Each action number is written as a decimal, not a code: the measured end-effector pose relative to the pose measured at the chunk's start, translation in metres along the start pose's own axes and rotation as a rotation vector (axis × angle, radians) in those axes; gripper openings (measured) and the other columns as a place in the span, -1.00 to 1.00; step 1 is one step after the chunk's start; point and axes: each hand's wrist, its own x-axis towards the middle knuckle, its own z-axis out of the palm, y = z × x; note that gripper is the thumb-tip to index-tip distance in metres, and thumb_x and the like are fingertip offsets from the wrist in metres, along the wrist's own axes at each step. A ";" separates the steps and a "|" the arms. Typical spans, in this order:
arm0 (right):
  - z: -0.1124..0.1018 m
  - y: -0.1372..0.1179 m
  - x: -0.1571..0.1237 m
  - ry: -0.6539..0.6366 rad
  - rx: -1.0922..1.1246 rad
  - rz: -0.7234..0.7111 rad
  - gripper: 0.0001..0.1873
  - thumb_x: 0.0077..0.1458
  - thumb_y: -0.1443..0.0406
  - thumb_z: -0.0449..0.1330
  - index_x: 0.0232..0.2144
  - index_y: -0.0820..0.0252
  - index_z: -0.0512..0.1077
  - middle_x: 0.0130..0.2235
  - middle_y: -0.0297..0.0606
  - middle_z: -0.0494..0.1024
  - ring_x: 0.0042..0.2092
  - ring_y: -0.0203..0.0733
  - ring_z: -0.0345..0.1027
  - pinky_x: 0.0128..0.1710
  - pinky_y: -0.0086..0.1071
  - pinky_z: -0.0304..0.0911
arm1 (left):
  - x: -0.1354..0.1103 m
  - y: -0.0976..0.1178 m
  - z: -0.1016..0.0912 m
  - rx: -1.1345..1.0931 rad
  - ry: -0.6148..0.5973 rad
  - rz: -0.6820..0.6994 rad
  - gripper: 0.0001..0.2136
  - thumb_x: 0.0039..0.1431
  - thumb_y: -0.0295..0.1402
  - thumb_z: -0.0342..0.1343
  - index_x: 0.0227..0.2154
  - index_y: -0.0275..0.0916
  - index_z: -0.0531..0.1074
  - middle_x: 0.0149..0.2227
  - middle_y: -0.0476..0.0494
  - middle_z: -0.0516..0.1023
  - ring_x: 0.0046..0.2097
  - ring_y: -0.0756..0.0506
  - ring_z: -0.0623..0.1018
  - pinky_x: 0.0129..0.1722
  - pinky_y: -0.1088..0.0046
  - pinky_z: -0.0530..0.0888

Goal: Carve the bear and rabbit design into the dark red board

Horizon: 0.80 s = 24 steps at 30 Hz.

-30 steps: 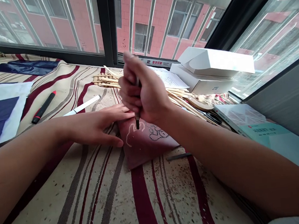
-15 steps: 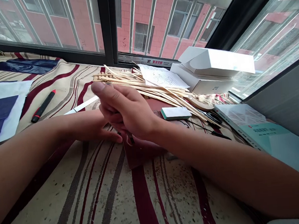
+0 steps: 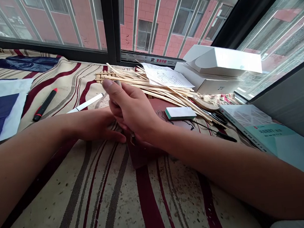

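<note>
Right hand (image 3: 134, 110) clenched a carving tool (image 3: 133, 140) over the brown board (image 3: 142, 156); left hand (image 3: 101, 125), thumb spread, likely steadied its left edge.

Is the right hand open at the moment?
No, the right hand is curled around a tool, whose lower end shows beneath the fist over the reddish-brown sheet.

Looks like a home: a window-side surface serving as a makeshift craft spot. Striped household cloth (image 3: 116, 201) at six o'clock, littered with specks. Dark window frame (image 3: 112, 29) near eleven; metal bars (image 3: 135, 20) at twelve, pink building (image 3: 85, 24) beyond. Thin wooden strips (image 3: 177, 98) from eleven to two; white box (image 3: 207, 85) at two; book (image 3: 280, 139) just past three.
</note>
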 end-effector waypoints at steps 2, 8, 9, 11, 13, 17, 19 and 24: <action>-0.001 0.003 0.003 0.047 0.000 0.013 -0.35 0.42 -0.10 0.31 -0.53 0.09 0.16 -0.54 -0.50 0.14 -0.51 -0.38 -0.05 -0.55 -0.45 -0.04 | -0.001 0.004 -0.003 -0.029 -0.027 -0.009 -0.54 0.33 -0.04 0.19 0.14 -0.19 0.61 0.10 -0.15 0.72 0.07 -0.21 0.66 0.20 0.24 0.58; -0.001 0.006 0.009 0.035 0.012 0.079 -0.42 0.46 0.04 0.34 -0.48 0.08 0.15 -0.55 -0.55 0.12 -0.56 -0.43 -0.08 -0.59 -0.47 -0.01 | 0.000 0.002 -0.003 -0.080 -0.061 -0.122 -0.48 0.20 0.10 0.24 0.02 -0.20 0.55 0.01 -0.18 0.71 0.03 -0.22 0.64 0.09 0.29 0.57; -0.002 0.005 0.009 0.009 0.021 0.107 -0.43 0.46 0.06 0.34 -0.48 0.07 0.15 -0.56 -0.56 0.12 -0.57 -0.44 -0.05 -0.60 -0.47 0.03 | 0.001 0.000 -0.002 -0.082 -0.062 -0.132 -0.48 0.15 0.12 0.26 -0.03 -0.20 0.55 -0.03 -0.18 0.71 0.00 -0.22 0.64 0.04 0.30 0.57; -0.003 0.004 0.008 -0.046 0.053 0.131 -0.45 0.47 0.10 0.34 -0.46 0.07 0.16 -0.57 -0.58 0.14 -0.59 -0.44 0.00 -0.60 -0.47 0.09 | 0.004 -0.005 0.000 -0.094 -0.060 -0.097 -0.52 0.13 0.11 0.28 -0.11 -0.20 0.57 -0.08 -0.17 0.70 -0.06 -0.20 0.64 0.00 0.32 0.56; -0.003 0.004 0.007 -0.078 0.081 0.105 -0.47 0.47 0.12 0.35 -0.45 0.07 0.17 -0.57 -0.59 0.18 -0.59 -0.45 0.02 -0.60 -0.49 0.10 | 0.007 -0.010 0.003 -0.130 -0.058 -0.016 -0.57 0.18 0.07 0.27 -0.13 -0.19 0.59 -0.11 -0.16 0.71 -0.08 -0.18 0.63 -0.02 0.34 0.56; -0.002 0.007 0.005 0.013 0.079 0.030 -0.50 0.50 0.21 0.32 -0.46 0.10 0.19 -0.56 -0.55 0.21 -0.53 -0.45 0.04 -0.55 -0.53 0.06 | 0.009 -0.016 0.004 -0.111 -0.031 0.055 -0.52 0.22 0.08 0.27 -0.01 -0.20 0.62 -0.07 -0.19 0.71 -0.02 -0.20 0.62 0.11 0.30 0.55; -0.001 0.009 0.006 0.073 0.069 0.042 -0.51 0.53 0.26 0.27 -0.46 0.10 0.19 -0.55 -0.53 0.19 -0.50 -0.43 0.05 -0.52 -0.53 0.06 | 0.008 -0.014 0.003 -0.068 -0.031 0.058 -0.49 0.25 0.09 0.25 0.06 -0.20 0.63 0.01 -0.22 0.70 0.06 -0.24 0.60 0.22 0.24 0.52; -0.003 0.020 0.012 0.237 -0.007 0.086 -0.57 0.56 0.34 0.16 -0.42 0.10 0.18 -0.49 -0.50 0.17 -0.47 -0.40 -0.01 -0.48 -0.52 0.01 | 0.007 -0.005 -0.002 -0.041 -0.016 0.073 -0.45 0.26 0.05 0.25 0.13 -0.25 0.60 0.27 -0.32 0.57 0.26 -0.31 0.52 0.41 0.11 0.41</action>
